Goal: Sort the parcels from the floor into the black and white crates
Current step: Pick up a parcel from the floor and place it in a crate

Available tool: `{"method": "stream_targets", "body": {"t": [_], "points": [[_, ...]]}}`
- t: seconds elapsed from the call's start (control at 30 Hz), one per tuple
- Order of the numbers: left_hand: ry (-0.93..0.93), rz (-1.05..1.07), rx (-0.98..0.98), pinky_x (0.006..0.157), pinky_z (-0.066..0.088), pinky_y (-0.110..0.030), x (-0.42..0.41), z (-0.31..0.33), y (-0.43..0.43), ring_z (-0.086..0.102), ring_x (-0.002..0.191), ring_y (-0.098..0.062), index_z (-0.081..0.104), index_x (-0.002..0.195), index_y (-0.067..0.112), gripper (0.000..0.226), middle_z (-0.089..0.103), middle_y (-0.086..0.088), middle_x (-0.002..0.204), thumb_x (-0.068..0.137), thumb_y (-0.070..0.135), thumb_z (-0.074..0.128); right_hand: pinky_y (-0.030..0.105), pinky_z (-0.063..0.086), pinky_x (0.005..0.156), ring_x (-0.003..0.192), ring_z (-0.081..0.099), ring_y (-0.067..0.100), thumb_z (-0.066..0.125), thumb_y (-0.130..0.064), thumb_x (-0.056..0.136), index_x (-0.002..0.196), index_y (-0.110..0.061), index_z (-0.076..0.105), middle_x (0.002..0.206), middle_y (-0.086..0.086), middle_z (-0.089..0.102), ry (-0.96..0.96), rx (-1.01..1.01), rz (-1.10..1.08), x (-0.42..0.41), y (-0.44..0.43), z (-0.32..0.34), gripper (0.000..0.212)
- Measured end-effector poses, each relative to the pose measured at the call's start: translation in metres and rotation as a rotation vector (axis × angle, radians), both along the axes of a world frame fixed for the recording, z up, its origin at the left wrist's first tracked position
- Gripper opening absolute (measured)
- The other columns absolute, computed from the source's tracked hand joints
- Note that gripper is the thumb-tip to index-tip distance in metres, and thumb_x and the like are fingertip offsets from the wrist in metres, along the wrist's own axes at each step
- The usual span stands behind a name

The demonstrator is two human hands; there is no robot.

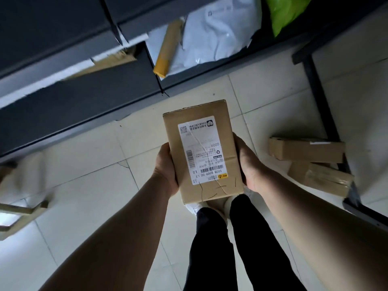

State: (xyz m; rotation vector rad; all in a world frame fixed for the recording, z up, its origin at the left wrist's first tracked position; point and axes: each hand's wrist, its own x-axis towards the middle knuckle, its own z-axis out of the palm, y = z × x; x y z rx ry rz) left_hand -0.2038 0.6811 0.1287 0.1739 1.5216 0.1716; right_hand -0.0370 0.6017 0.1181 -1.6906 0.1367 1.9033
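I hold a brown cardboard parcel (pixel 218 114) with a white shipping label level in front of me, above the tiled floor. My left hand (pixel 165 164) grips its left side and my right hand (pixel 249 164) grips its right side. Ahead, a black crate (pixel 199 80) holds white poly bags, a yellow padded envelope (pixel 167 49) and a green bag (pixel 287 11). A second black crate (pixel 84 95) to its left holds a cardboard box (pixel 111 59). No white crate is in view.
Two more cardboard parcels (pixel 306 150) (pixel 321 179) lie on the floor at the right beside a dark metal frame (pixel 321 97). A blurred cardboard box (pixel 19 206) sits at the left edge. My legs and shoes are below the parcel.
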Motion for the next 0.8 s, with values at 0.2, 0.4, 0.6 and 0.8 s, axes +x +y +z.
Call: {"method": "stream_targets", "body": {"t": [0.2,0.4,0.6,0.8], "points": [[-0.043,-0.033,0.062,0.089,0.055,-0.048,0.005,0.108,0.015,0.074,0.077,-0.027,0.077,0.073,0.025,0.051,0.077,-0.004,0.089,0.092,0.044,0.034,0.038,0.04,0.079,0.085,0.053,0.027,0.045,-0.051,0.078,0.083,-0.023,0.061,0.087,0.009,0.058,-0.015,0.066,-0.042,0.012,0.014,0.108,0.033],[-0.094,-0.055,0.149,0.103,0.046,-0.059,0.01,0.205,0.02,0.067,0.109,-0.037,0.073,0.097,0.023,0.042,0.074,-0.011,0.11,0.094,0.045,0.037,0.035,0.036,0.075,0.075,0.052,0.017,0.042,-0.039,0.091,0.081,-0.022,0.059,0.076,0.0,0.057,-0.044,0.153,-0.063,0.026,0.011,0.193,0.026],[-0.124,-0.078,0.212,0.106,0.044,-0.057,0.017,0.277,0.009,0.064,0.117,-0.036,0.063,0.132,0.018,0.056,0.068,-0.011,0.127,0.094,0.053,0.043,0.038,0.039,0.097,0.104,0.059,0.027,0.048,-0.052,0.091,0.106,-0.021,0.066,0.106,0.01,0.067,-0.129,0.209,-0.049,0.027,-0.004,0.266,0.04],[-0.192,-0.244,0.232,0.112,0.039,-0.052,0.034,0.338,-0.01,0.059,0.123,-0.034,0.068,0.125,0.025,0.064,0.068,-0.006,0.127,0.09,0.071,0.041,0.048,0.038,0.111,0.117,0.061,0.029,0.045,-0.068,0.088,0.116,-0.02,0.071,0.113,0.006,0.073,-0.226,0.184,-0.141,0.031,-0.038,0.338,0.062]]}}
